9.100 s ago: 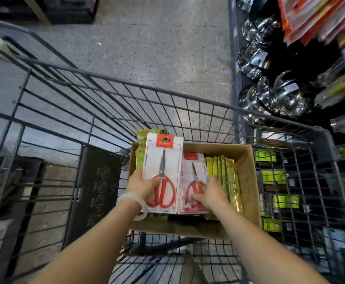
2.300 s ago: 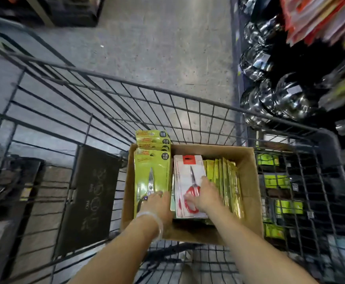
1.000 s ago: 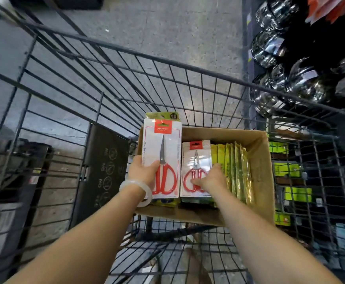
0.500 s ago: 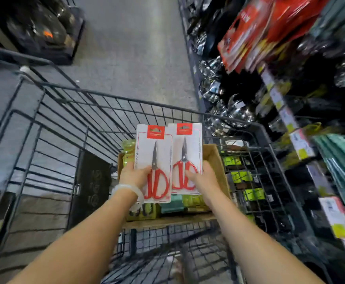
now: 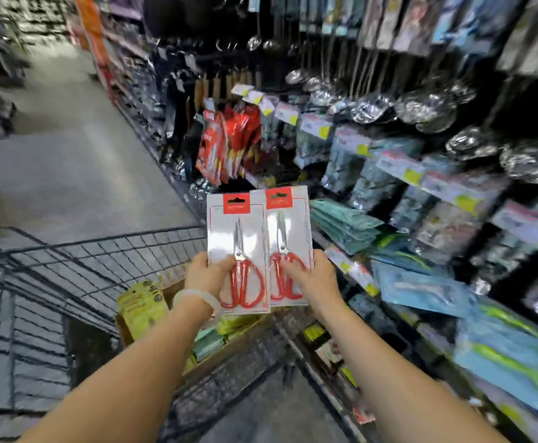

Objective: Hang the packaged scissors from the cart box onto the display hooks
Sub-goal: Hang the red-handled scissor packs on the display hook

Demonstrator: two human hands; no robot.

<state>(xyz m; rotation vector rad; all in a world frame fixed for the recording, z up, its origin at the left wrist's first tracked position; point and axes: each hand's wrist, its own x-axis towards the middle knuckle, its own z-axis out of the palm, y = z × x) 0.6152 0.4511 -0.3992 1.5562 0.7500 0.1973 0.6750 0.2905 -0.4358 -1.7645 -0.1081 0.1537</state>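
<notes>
Lifted from box: two red-handled scissors packs [image 5: 258,251].

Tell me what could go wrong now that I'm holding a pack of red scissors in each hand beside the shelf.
1. The left hand and right hand each pinch only the lower part of a white-carded pack of red-handled scissors, left pack and right pack, so one might slip.
2. With both hands full, neither is free to steady a hook.
3. The black wire cart stands close, so a dropped pack could fall outside the cardboard box.
</notes>
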